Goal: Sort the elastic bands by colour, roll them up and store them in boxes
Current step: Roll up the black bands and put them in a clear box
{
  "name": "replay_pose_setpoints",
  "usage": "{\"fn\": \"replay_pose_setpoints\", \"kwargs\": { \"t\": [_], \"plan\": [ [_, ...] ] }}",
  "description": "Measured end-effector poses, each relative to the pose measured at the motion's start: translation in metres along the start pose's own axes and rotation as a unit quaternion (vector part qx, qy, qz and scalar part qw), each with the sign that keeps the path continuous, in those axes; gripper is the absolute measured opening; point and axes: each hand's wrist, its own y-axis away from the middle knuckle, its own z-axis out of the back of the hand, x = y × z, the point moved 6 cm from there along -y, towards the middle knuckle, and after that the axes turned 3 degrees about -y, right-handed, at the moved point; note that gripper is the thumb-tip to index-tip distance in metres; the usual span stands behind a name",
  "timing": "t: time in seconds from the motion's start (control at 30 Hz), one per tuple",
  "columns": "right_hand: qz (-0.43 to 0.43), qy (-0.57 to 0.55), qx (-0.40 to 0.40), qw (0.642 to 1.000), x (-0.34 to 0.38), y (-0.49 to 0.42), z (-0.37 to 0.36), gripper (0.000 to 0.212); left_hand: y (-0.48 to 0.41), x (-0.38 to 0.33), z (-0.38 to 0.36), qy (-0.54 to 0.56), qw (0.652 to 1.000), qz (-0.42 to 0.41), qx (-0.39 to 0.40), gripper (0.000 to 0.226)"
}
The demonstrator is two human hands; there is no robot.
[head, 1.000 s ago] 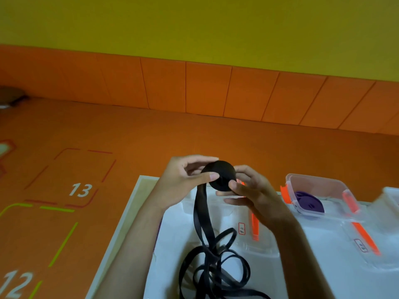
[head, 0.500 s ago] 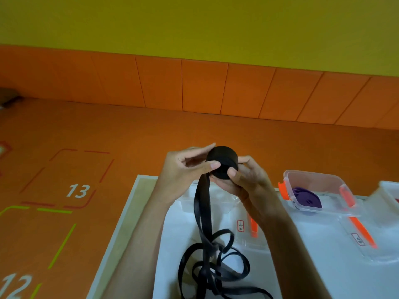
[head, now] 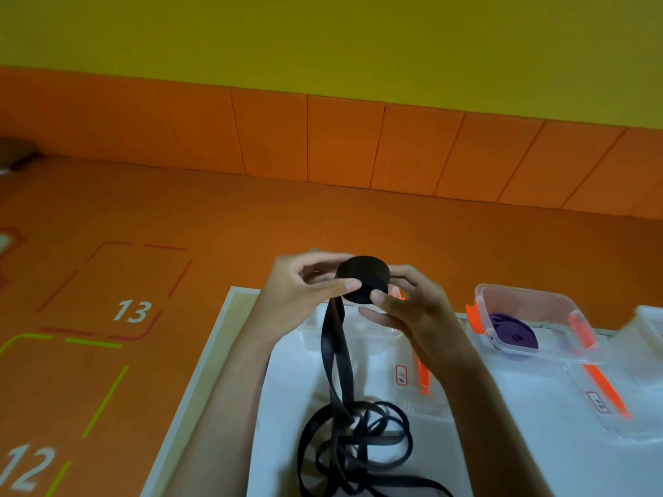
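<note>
So, the black roll (head: 364,278) is up over the table (head: 502,460), with your left hand (head: 297,292) and right hand (head: 416,310) both curled round it, pinching. Feed the hanging tail (head: 333,321) in flat and taut, and untangle the loose heap (head: 344,421) below before it snags.

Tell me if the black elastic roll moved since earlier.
No, barely: the black roll of elastic band stays level with the clear plastic box's far rim, left of it.

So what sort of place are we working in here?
Likely a playroom or activity room: orange floor marked with numbered squares 13 and 12, orange wall panels, yellow wall above.
</note>
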Motion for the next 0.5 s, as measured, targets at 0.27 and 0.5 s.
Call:
{"fn": "replay_pose_setpoints", "kwargs": {
  "t": [0.27,0.5],
  "plan": [
    [0.03,0.121,-0.035,0.992,0.015,-0.001,0.009,0.037,0.001,0.005,-0.008,0.002,0.999,0.024,0.022,0.043],
    [-0.025,0.051,-0.01,0.998,-0.009,0.006,0.01,0.038,0.001,0.011,-0.005,-0.022,0.997,0.037,0.067,0.035]
  ]
}}
